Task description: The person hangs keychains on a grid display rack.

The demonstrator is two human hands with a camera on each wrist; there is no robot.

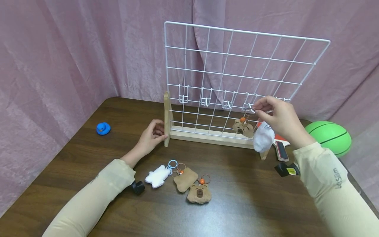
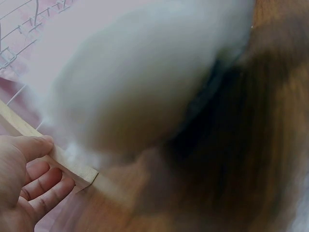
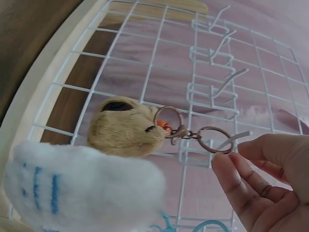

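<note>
My right hand (image 1: 276, 113) pinches the metal ring (image 3: 215, 140) of a brown plush keychain (image 1: 242, 128) with an orange bead. That ring is around a white hook (image 3: 239, 136) on the wire grid (image 1: 225, 65). Beside it hangs a white plush keychain (image 1: 263, 137) with blue stripes; its upper attachment is behind my right hand in the head view. At the grid's left end, my left hand (image 1: 151, 138) holds the wooden stand's upright (image 1: 166, 115), thumb on the wood and fingers bent beside it. A blurred pale shape (image 2: 140, 82) hides much of the left wrist view.
On the table lie a white plush keychain (image 1: 158, 176) and two brown ones (image 1: 185, 180), (image 1: 199, 193). A blue rubber duck (image 1: 103, 128) sits far left. Right of the stand are a paddle (image 1: 281, 149) and a green ball (image 1: 329, 138). Several hooks (image 1: 205, 101) line the grid.
</note>
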